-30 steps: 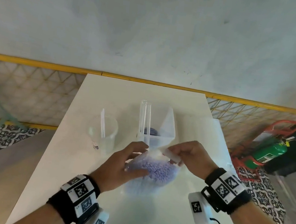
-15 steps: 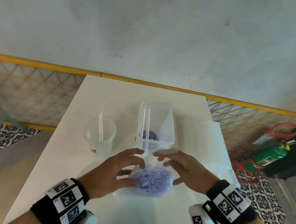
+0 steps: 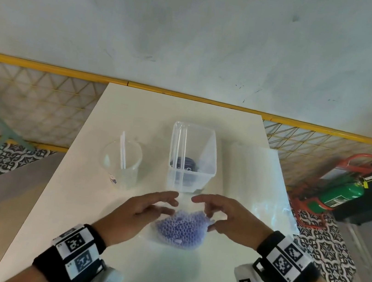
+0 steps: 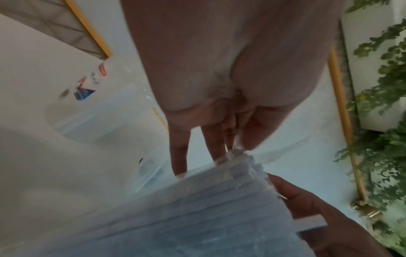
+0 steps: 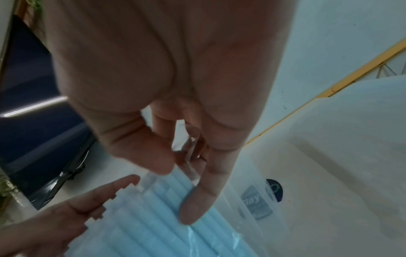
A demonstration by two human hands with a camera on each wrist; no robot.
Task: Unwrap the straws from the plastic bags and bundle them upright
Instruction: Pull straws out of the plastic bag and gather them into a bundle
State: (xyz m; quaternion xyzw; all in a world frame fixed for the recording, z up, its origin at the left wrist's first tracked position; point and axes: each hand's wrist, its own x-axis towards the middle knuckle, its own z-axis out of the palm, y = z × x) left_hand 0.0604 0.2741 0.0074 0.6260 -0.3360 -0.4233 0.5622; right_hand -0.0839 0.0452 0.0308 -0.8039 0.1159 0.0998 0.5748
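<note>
The bundle of straws (image 3: 180, 228) stands on end in its plastic bag (image 3: 153, 236) on the near middle of the worktop (image 3: 70, 196), between the left hand (image 3: 139, 213) and the right hand (image 3: 228, 219). Behind it sits a square tub (image 3: 193, 156); left of the tub, a cup (image 3: 121, 160) (one straw (image 3: 123, 149) leaning inside). A loose bag (image 3: 259, 176) lies right of the tub.
</note>
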